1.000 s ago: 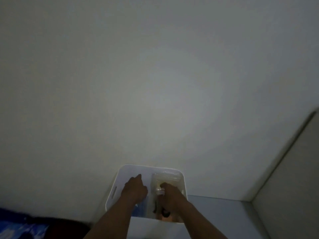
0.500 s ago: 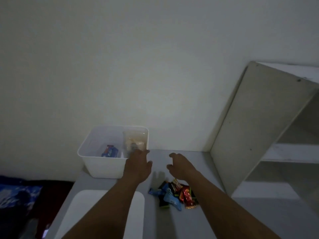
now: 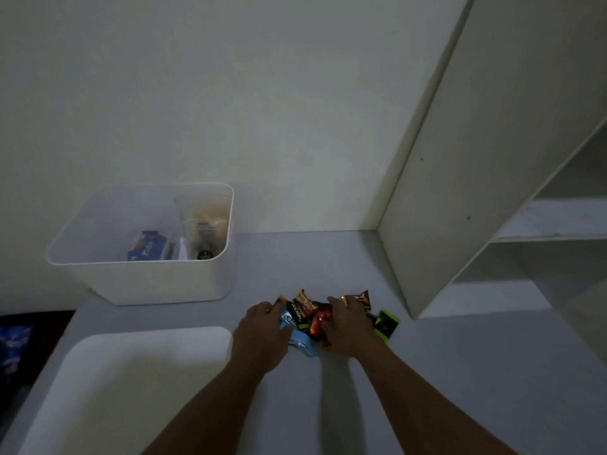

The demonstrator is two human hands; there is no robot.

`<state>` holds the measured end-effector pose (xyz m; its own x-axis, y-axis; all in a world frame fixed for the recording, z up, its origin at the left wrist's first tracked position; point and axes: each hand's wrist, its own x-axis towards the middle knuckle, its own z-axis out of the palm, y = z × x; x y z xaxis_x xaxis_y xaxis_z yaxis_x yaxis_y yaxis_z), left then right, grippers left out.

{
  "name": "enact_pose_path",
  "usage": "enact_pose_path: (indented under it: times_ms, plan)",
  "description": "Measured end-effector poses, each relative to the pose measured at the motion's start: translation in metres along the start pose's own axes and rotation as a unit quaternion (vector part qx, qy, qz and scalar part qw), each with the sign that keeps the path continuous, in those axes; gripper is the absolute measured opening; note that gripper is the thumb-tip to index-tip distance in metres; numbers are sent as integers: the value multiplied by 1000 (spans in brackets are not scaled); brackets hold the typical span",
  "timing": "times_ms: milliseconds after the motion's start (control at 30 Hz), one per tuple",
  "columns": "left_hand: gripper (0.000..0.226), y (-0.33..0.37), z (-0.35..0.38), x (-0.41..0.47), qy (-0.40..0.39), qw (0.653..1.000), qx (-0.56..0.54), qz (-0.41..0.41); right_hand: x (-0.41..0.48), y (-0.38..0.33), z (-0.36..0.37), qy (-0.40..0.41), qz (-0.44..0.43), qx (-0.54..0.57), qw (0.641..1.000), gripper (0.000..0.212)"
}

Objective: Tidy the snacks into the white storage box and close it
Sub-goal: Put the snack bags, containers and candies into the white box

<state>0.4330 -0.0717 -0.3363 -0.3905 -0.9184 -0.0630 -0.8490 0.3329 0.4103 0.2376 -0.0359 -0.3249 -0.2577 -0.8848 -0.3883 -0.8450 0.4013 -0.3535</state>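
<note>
On table | both hands' fingers curled around snack pile | box open

White letters are seen on the black snack packet, but they are too small and blurred to be read for sure.

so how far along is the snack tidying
Partly done: the box already holds a blue packet and a clear bag. In hand: the left hand and right hand are gathering the pile of packets on the table, though no firm grip shows yet. Left: move the pile into the box, then fit the lid, which lies beside it.
</note>
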Motion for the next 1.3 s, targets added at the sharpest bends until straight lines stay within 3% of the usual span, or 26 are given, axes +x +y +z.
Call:
enact_pose_path:
  times_ms: [100, 233, 433, 567, 667, 767, 933, 1200, 1300]
  plan:
    - [68, -2, 21, 16, -3, 999, 54, -2, 14, 13, 13, 7, 4, -35, 999, 69]
    - [79, -10, 48, 31, -79, 990, 119, -10, 22, 20, 42, 19, -25, -105, 994, 73]
    - [63, -16, 80, 33, 54, 987, 140, 58, 32, 33, 67, 204, -90, -131, 966, 50]
    - [38, -15, 76, 38, 86, 989, 62, 100, 35, 36, 66, 219, -127, -138, 957, 40]
    - [20, -13, 62, 42, 62, 993, 49, 89, 37, 32, 51, 211, -154, -141, 955, 34]
    - [21, -10, 51, 45, 55, 995, 35, 74, 40, 27, 29, 182, -145, -88, 969, 28]
    - [31, 8, 13, 48, 60, 997, -14, 52, 43, 14, -5, 202, -137, -28, 969, 21]
    - [34, 8, -104, 40, 184, 979, -47, 79, 25, -75, -91, 188, -172, 90, 963, 23]
    - [21, -15, -155, 38, 243, 966, -73, 56, 24, -121, -110, 185, -204, 109, 955, 18]
